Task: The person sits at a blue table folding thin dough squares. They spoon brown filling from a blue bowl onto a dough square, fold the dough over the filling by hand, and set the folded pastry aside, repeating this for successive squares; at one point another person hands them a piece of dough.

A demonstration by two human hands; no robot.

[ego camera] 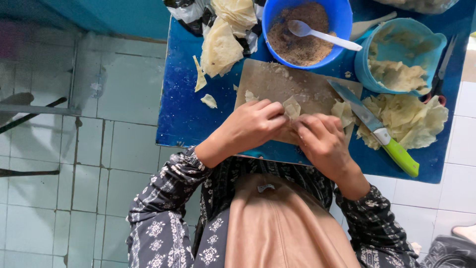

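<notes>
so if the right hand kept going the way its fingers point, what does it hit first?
Probably the left hand: the right hand points up-left across the cutting board, fingertips already meeting on the folded wrapper.

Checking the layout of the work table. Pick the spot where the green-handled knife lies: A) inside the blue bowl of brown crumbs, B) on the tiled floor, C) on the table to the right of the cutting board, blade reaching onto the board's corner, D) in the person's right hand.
C: the green-handled knife lies free on the blue table beside the cutting board, while both hands fold a small wrapper.
</notes>
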